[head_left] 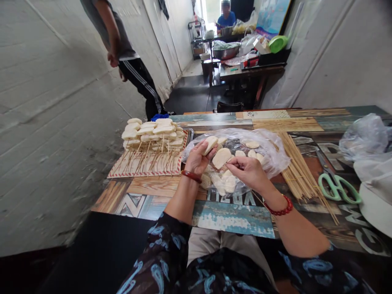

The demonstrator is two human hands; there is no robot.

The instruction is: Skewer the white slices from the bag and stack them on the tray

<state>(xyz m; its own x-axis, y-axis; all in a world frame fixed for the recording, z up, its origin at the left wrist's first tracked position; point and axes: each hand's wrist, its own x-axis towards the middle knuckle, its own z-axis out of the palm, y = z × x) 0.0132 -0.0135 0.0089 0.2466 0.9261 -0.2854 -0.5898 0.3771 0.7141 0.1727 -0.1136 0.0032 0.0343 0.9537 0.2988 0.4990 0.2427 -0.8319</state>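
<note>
My left hand [199,157] is closed around a pale oval slice [210,145], above the left part of a clear plastic bag [275,157]. Close to its right, my right hand [246,169] has its fingers pinched at the edge of another flat oval slice [221,158]. A thin stick [259,199] shows below the right hand. Several more pale slices [229,183] lie on the bag beneath both hands. To the left, skewered slices [147,130] are stacked on a paper with a red striped border [114,171], their sticks toward me.
Bamboo skewers [295,167] lie right of the bag, beside green-handled scissors [339,188]. Plastic bags [364,136] and a white container [376,204] stand at the far right. One person [122,49] stands beyond the table; another [226,18] sits farther back.
</note>
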